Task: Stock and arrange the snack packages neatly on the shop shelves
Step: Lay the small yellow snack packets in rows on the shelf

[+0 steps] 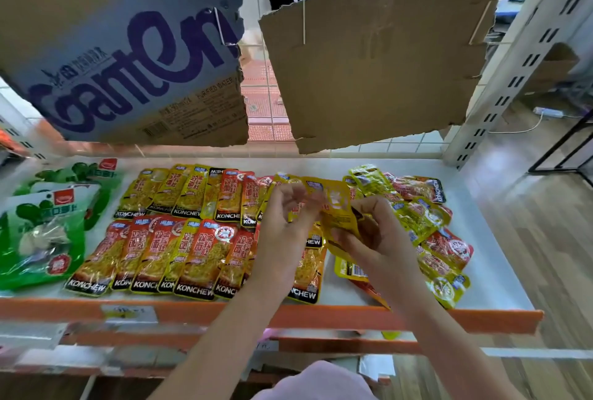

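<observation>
- A yellow snack packet (337, 207) is held above the middle of the white shelf (500, 258), tilted, between both hands.
- The right hand (375, 233) pinches its lower edge, fingers (348, 241) curled round it.
- The left hand (285, 217) touches its left edge with loosely bent fingers; whether they actually grip it, I cannot tell.
- Left of the hands, KONCHEW packets (192, 249) lie in two overlapping rows, labels toward the shelf's orange front lip (321, 313).
- Right of the hands sits a loose heap of yellow and red packets (426, 223).
- At the far left lie green bags (41, 233).
- Behind hang a printed cardboard sheet (128, 59) and a torn plain cardboard piece (378, 66) against a wire grid.
</observation>
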Demonstrator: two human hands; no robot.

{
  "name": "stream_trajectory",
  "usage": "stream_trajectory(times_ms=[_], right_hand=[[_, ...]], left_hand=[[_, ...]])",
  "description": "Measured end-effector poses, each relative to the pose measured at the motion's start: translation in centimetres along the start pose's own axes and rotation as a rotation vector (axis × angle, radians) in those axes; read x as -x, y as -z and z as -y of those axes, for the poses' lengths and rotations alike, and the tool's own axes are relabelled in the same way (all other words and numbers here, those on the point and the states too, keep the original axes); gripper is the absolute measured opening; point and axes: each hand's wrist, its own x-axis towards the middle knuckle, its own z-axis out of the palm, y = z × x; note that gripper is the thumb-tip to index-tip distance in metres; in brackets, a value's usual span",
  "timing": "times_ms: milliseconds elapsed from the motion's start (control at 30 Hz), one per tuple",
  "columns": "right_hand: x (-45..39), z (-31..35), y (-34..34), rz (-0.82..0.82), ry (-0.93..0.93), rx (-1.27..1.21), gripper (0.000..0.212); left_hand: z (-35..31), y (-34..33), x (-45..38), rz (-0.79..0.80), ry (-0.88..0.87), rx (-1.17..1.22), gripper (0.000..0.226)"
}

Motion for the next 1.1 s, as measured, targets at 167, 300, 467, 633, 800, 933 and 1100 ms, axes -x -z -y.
stream_trajectory(times_ms=[167, 300, 467, 633, 800, 933, 1100], right_hand=[[0.5, -0.2, -0.4, 0.012, 0.199, 0.23, 0.024], [1.0, -0.6, -0.5, 0.085, 0.196, 0.13, 0.021], [0.3, 0.0, 0.8, -0.091, 0.156, 0.045, 0.007], [0.4, 0.3, 1.4, -0.011, 0.237, 0.049, 0.016], [0.8, -0.3, 0.8, 0.109, 0.217, 0.087, 0.051], [0.7, -0.6, 0.5, 0.054, 0.107, -0.025, 0.033], [0.8, -0.2, 0.0, 0.071, -0.081, 0.063, 0.022]], left_hand=[[0.8, -1.0, 2.1, 0.136, -0.17, -0.324, 0.076], [0.3, 0.0, 1.8, 0.099, 0.037, -0.262, 0.054], [0.2, 2.2, 0.4, -0.023, 0.365, 0.217, 0.043], [-0.5, 3.1, 0.0, -0.03, 0.469, 0.437, 0.055], [-1.0, 3.1, 0.4, 0.116, 0.4, 0.38, 0.052], [-1.1, 3.7, 0.2, 0.111, 0.39, 0.394, 0.065], [-1.2, 3.9, 0.4, 0.105, 0.358, 0.404, 0.062]])
